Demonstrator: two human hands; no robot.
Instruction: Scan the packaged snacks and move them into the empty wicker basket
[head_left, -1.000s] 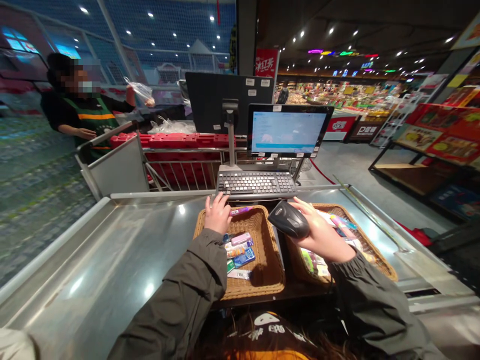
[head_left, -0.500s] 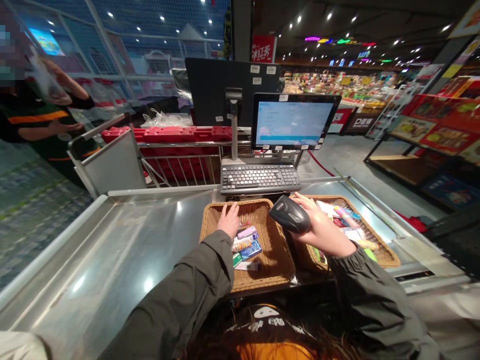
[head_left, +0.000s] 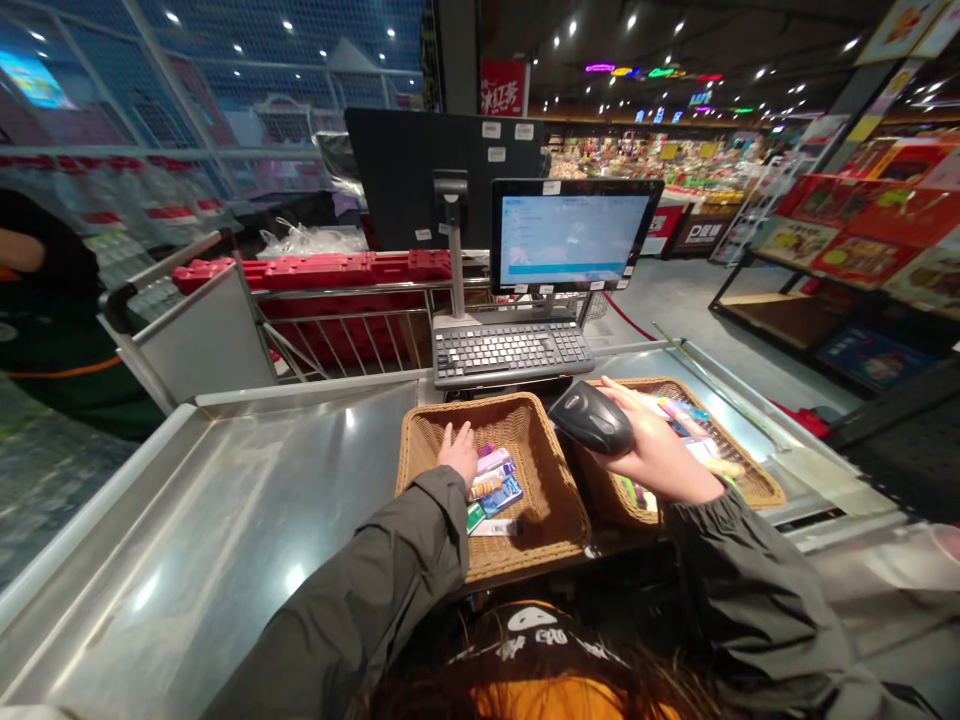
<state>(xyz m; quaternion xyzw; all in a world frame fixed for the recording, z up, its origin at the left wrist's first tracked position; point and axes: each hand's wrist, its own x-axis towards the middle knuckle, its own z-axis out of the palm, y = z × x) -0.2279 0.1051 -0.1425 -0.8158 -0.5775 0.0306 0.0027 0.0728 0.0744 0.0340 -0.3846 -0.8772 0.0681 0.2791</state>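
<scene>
My left hand (head_left: 458,452) is over the left wicker basket (head_left: 562,490), its fingers apart and nothing seen in them. Several small boxes lie in that basket below and beside the hand, among them a blue box (head_left: 503,496) and a white box (head_left: 495,527). Wrapped in my right hand (head_left: 664,450) is a black barcode scanner (head_left: 592,418), raised between the two baskets with its head toward the left one. The right wicker basket (head_left: 769,488) holds several colourful packaged items, partly hidden behind my right hand and wrist.
A keyboard (head_left: 514,352) and a lit monitor (head_left: 574,240) stand behind the baskets. The metal counter (head_left: 262,500) stretches to the left. Beyond it are a shopping cart with red crates (head_left: 337,268) and a person (head_left: 52,300) at the far left. Shelves (head_left: 847,230) stand at right.
The view has swung slightly right. My left hand has lowered a little into the left basket. The scanner stays in my right hand. The person at left has shifted toward the view's edge.
</scene>
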